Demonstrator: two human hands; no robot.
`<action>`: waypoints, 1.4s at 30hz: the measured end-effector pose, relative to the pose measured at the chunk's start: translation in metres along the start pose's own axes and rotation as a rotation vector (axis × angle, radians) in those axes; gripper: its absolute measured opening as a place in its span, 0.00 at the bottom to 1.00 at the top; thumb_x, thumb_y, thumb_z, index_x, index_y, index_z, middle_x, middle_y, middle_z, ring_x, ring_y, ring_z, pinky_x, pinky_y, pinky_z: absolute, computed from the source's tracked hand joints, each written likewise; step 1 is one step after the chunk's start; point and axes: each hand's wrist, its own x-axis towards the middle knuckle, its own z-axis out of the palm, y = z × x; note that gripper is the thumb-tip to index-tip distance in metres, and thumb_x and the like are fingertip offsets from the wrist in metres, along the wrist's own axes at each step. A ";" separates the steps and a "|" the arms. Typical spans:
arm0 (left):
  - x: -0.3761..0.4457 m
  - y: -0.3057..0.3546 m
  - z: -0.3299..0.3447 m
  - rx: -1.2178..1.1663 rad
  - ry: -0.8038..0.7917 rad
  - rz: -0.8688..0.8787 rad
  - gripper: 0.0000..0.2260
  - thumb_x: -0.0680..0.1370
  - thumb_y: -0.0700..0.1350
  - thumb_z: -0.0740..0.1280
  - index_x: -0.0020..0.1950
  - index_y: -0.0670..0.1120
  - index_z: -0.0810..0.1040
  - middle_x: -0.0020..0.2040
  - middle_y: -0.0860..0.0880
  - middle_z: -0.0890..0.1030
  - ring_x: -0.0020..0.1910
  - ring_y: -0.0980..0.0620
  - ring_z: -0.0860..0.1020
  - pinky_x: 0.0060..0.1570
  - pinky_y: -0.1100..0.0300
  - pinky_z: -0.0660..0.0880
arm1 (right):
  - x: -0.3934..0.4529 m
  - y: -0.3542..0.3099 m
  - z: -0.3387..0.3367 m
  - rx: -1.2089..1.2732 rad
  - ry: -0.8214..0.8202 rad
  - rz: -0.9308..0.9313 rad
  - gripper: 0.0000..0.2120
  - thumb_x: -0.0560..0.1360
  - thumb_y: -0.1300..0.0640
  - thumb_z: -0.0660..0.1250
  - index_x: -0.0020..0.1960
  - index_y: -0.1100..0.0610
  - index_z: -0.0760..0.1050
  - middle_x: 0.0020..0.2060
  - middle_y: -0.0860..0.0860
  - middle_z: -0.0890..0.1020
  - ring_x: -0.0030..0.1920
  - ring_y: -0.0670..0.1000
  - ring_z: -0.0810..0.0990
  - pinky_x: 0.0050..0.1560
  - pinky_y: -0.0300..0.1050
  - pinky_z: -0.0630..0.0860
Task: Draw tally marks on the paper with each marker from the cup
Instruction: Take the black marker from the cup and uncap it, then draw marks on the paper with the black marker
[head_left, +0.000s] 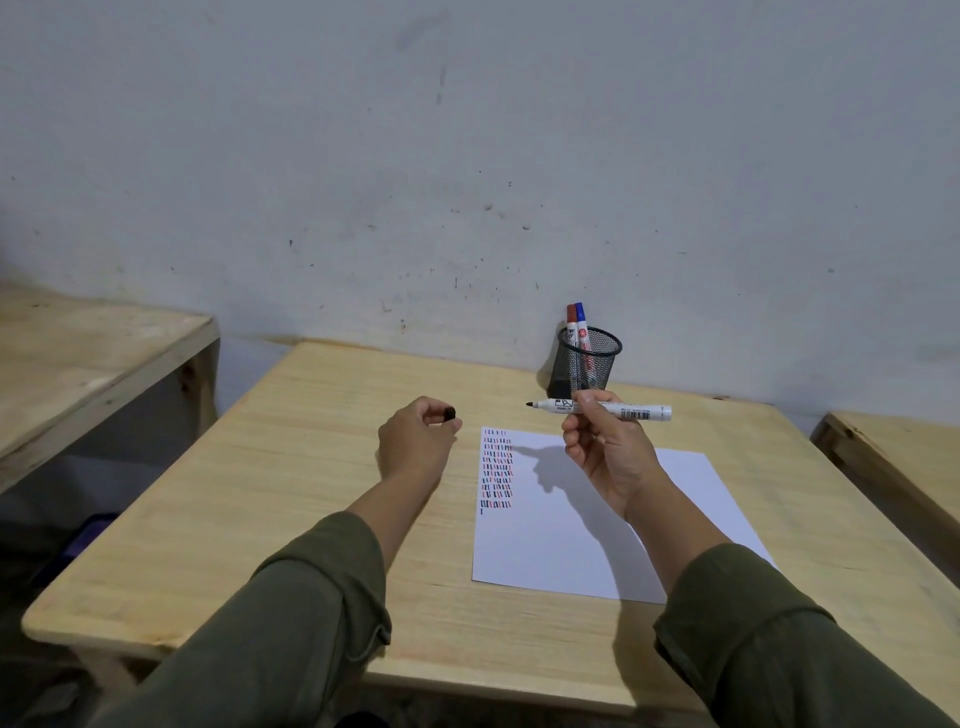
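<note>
Right hand (605, 452), centre-right of frame: fingers pinch uncapped black marker (602, 409) level above paper (597, 519), tip pointing left. Left hand (415, 441) pinches cap (450, 413). Red and blue markers (576, 325) stand in mesh cup (588, 364), upper centre. Likely next: tilt tip down, start after lone mark beneath tally rows (497, 475), short even strokes, cap kept in hand.

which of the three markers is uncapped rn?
The black marker gripped in the right hand, tip bare; its cap is pinched in the left hand. The red marker and blue marker stand capped in the cup.
</note>
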 end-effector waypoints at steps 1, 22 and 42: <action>0.000 -0.001 0.000 0.021 -0.002 -0.014 0.06 0.69 0.46 0.72 0.36 0.55 0.77 0.39 0.56 0.82 0.43 0.54 0.82 0.53 0.52 0.78 | 0.000 0.001 0.000 0.001 0.003 0.002 0.08 0.78 0.61 0.61 0.41 0.55 0.73 0.23 0.51 0.77 0.23 0.45 0.74 0.23 0.34 0.71; -0.075 -0.011 -0.029 0.252 -0.253 0.121 0.30 0.68 0.51 0.74 0.67 0.48 0.67 0.61 0.49 0.77 0.62 0.51 0.73 0.54 0.63 0.66 | -0.028 0.024 0.002 -0.247 0.047 0.062 0.04 0.74 0.63 0.67 0.41 0.58 0.77 0.24 0.52 0.74 0.21 0.46 0.70 0.21 0.35 0.67; -0.093 -0.026 -0.032 0.510 -0.180 0.296 0.30 0.67 0.59 0.71 0.65 0.45 0.74 0.66 0.51 0.75 0.68 0.51 0.67 0.67 0.57 0.65 | -0.049 0.051 0.005 -0.569 -0.013 -0.020 0.04 0.72 0.62 0.67 0.38 0.61 0.76 0.27 0.52 0.76 0.26 0.44 0.72 0.27 0.34 0.68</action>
